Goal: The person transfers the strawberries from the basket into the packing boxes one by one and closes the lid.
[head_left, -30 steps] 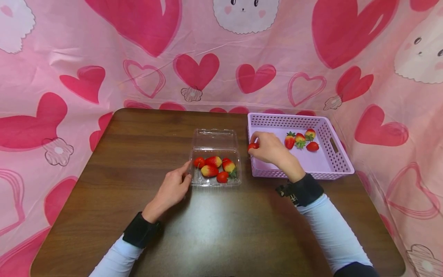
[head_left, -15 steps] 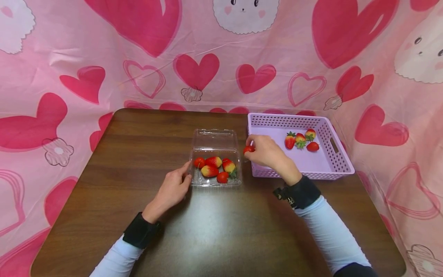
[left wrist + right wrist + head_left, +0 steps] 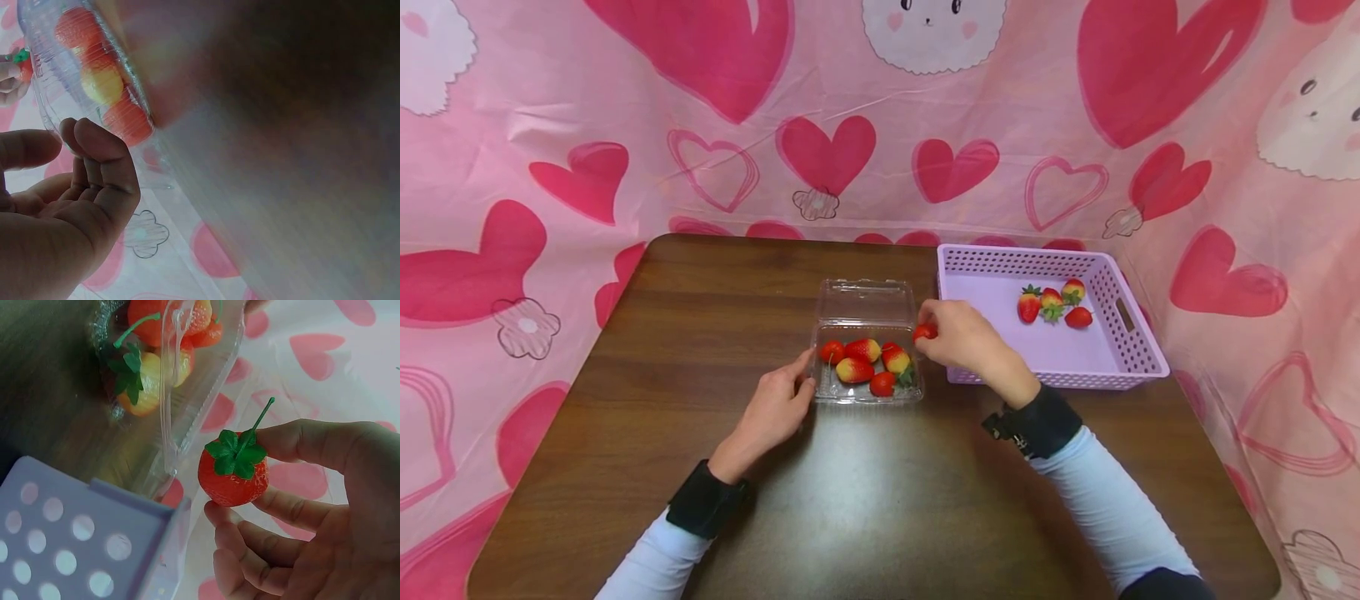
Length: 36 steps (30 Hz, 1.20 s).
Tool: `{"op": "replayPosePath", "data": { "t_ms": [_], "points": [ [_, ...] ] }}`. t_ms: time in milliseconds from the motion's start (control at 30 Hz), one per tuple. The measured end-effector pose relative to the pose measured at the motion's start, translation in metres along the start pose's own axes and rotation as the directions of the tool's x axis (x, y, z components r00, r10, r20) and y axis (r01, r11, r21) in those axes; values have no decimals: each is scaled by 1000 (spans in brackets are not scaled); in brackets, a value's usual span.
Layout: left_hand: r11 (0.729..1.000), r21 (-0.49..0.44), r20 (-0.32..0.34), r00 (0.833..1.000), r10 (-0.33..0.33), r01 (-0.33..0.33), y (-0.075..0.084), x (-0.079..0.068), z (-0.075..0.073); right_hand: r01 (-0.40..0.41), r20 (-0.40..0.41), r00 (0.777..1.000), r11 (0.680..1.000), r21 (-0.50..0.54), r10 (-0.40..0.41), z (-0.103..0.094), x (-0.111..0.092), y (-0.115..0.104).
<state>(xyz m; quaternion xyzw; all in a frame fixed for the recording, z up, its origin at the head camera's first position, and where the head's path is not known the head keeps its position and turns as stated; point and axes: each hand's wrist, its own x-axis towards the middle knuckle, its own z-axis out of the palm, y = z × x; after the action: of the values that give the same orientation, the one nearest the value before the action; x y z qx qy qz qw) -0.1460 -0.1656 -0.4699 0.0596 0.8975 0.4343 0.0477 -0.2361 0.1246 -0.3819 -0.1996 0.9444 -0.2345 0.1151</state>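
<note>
A red strawberry (image 3: 215,481) with green leaves and a stem is pinched between thumb and fingers of my right hand (image 3: 970,337). That hand is just right of a clear plastic clamshell container (image 3: 867,400), by its upper right edge. Several red and yellow strawberries (image 3: 854,370) lie in the container, whose lid (image 3: 867,301) is folded back, away from me. At the container's left edge is my left hand (image 3: 772,404); in the left wrist view its thumb and curled fingertips (image 3: 100,140) meet at the rim.
A lilac perforated basket (image 3: 1052,380) stands on the right of the brown wooden table (image 3: 850,500), holding several more strawberries (image 3: 1028,307). Behind the table hangs a pink cloth (image 3: 880,92) with hearts.
My right hand has carried the strawberry left and slightly toward me, from over the basket's left edge to the container's right side. The left hand stays in place.
</note>
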Motion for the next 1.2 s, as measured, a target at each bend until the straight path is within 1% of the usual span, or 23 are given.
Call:
{"op": "replayPosePath", "data": {
  "t_ms": [133,433,567,733,900,1033,1200],
  "points": [
    [1000,-2,-1,1000,-1,1,0,0,0,21,-6,1000,1000,-7,-21,6,1,-1],
    [1000,-18,10,1000,-15,15,-1,-1,-1,60,8,998,992,-110,-60,20,4,-7],
    [1000,-5,2,1000,-9,9,-2,-1,-1,63,26,998,989,-131,-60,27,6,-10],
    [1000,14,-5,1000,4,-4,-1,0,-1,75,36,997,988,-135,-71,34,9,-12],
    [1000,16,-6,1000,11,-11,0,1,-1,97,30,995,989,-112,-94,39,12,-15],
    [1000,12,-1,1000,12,-12,-1,1,0,115,43,993,988,-102,-111,45,13,-17],
    [1000,6,1,1000,13,-13,-2,0,0,134,49,990,983,-123,-129,52,16,-19]
  ]
}}
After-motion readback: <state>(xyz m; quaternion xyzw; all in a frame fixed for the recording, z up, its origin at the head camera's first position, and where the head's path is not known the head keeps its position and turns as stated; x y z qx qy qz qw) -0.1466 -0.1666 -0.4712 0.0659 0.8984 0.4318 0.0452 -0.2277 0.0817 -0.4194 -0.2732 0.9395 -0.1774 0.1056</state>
